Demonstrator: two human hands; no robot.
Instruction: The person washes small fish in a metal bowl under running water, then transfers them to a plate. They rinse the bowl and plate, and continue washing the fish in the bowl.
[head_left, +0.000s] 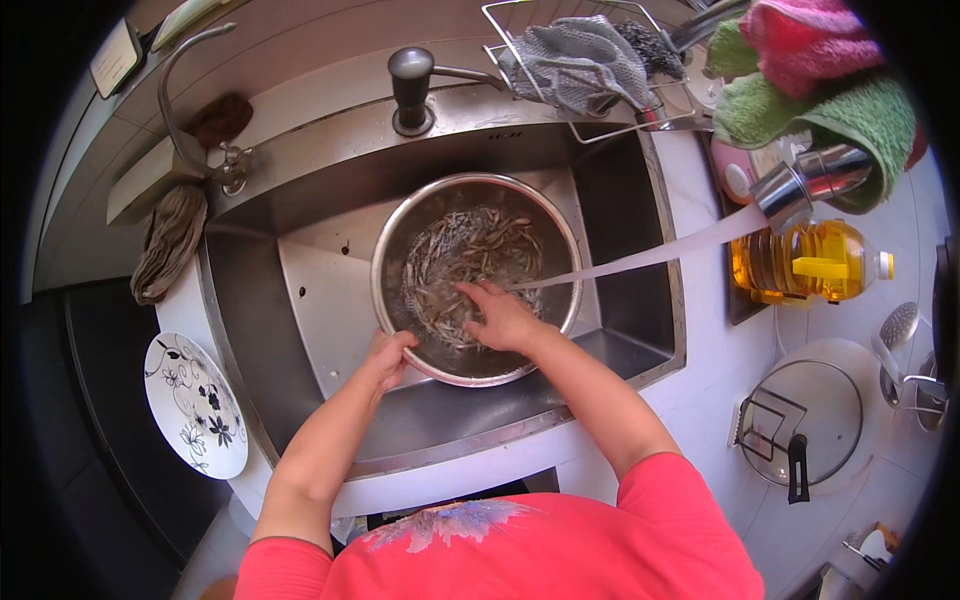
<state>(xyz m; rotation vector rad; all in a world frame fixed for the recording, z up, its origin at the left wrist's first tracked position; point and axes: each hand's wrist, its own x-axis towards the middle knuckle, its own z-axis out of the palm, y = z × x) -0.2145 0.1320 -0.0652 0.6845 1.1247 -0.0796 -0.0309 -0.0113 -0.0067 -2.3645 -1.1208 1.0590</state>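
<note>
A round stainless steel basin stands in the sink, with small silvery fish in water inside it. My left hand grips the basin's near-left rim, thumb over the edge. Inside the basin, my right hand is spread with its fingers among the fish; nothing is seen held in it, though its fingertips are partly hidden. From the chrome faucet at the right, a stream of water runs into the basin beside my right fingers.
A wire rack holding a grey mesh cloth overhangs the sink's back right corner. Behind the sink stand a soap dispenser and a thin curved tap. A flowered plate lies left; an oil bottle and glass lid are right.
</note>
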